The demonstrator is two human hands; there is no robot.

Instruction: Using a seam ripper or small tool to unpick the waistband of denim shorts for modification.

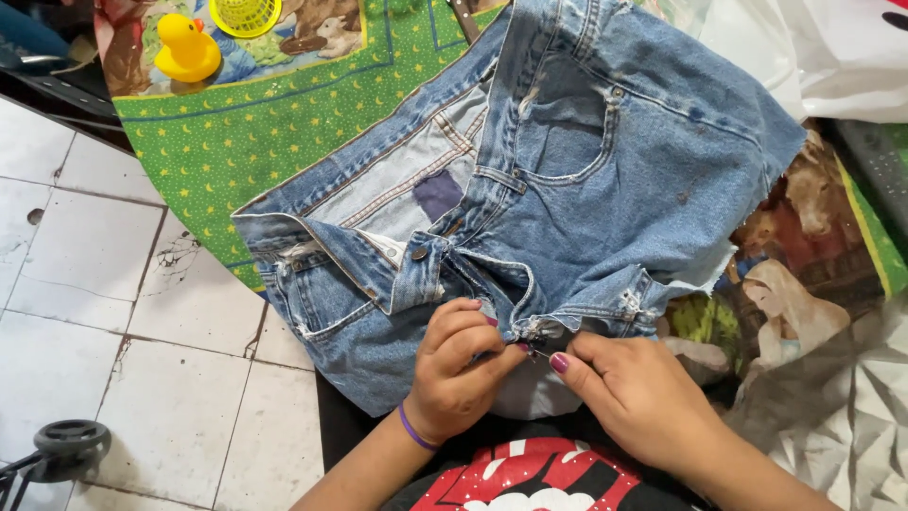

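A pair of cut-off blue denim shorts [605,180] lies across a round table, waistband open toward the left, fly turned toward me. My left hand [457,369], with a purple band on the wrist, pinches the denim at the lower end of the fly. My right hand [636,388], with dark pink nails, presses its thumb and fingers on the same spot from the right. The two hands almost touch at the zipper's base [532,346]. Whether a small tool is held there is hidden by the fingers.
The table wears a green star-patterned cloth [227,132]. A yellow rubber duck [186,49] and a small yellow basket [245,13] sit at the far left. White plastic bags [832,47] lie at the right. A cracked white tile floor [113,312] spreads below left.
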